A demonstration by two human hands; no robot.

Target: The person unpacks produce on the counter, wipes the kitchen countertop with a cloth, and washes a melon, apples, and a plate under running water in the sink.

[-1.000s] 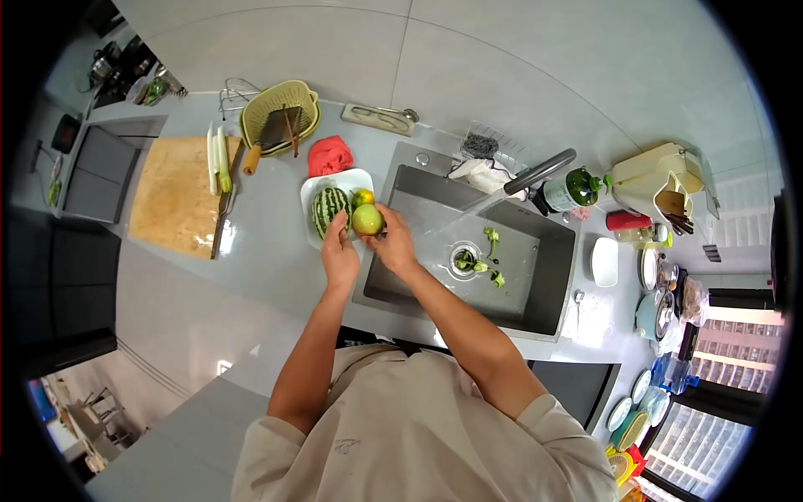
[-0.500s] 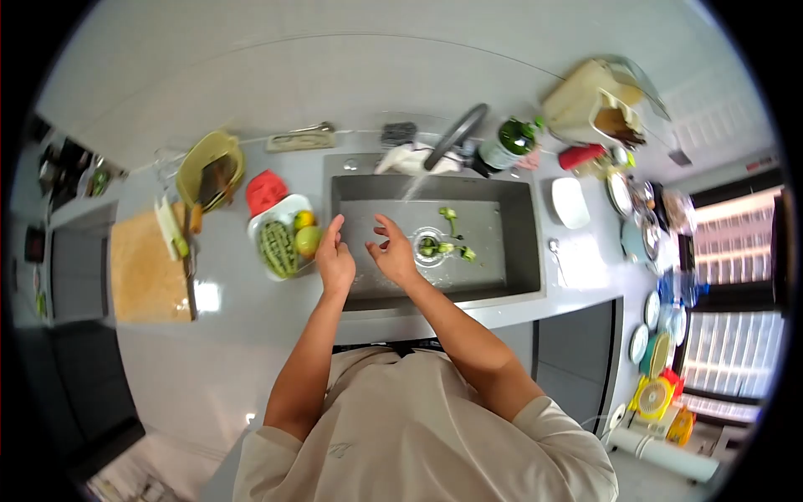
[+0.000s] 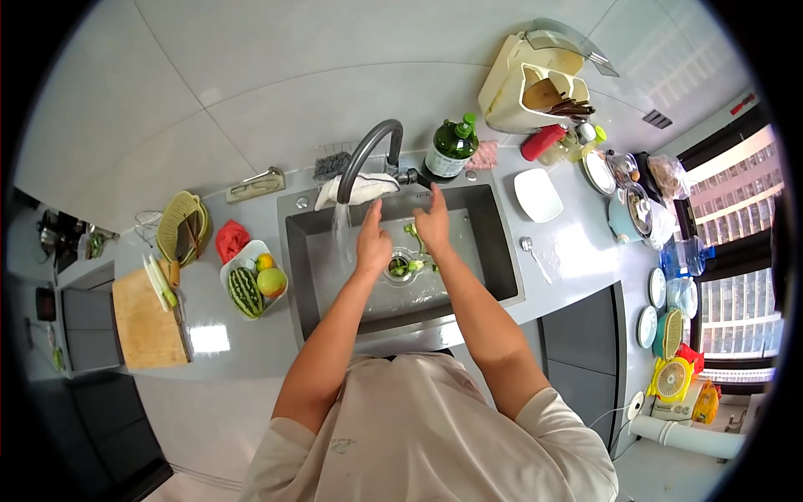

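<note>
Both hands reach forward over the grey sink (image 3: 360,321). My left hand (image 3: 374,243) is held over the basin with its fingers stretched out, holding nothing. My right hand (image 3: 432,224) points forward, fingertips close to the tap's lever (image 3: 425,179); whether they touch it I cannot tell. Nothing shows in its grasp. From the curved dark tap (image 3: 381,134), water runs down to the left of my left hand. Green vegetable trimmings (image 3: 401,268) lie around the drain, partly behind my right hand. A white cloth (image 3: 360,189) lies behind the basin under the tap.
Left of the sink, a white tray (image 3: 284,289) holds a striped green melon (image 3: 245,293) and round fruit. Further left are a yellow basket (image 3: 177,219) and a cutting board (image 3: 142,335). A green bottle (image 3: 452,149) stands behind; a white dish (image 3: 538,196) and spoon (image 3: 535,258) lie right.
Both hands have moved forward, the right one now near the tap's lever. The camera view has shifted, and the water still runs.
</note>
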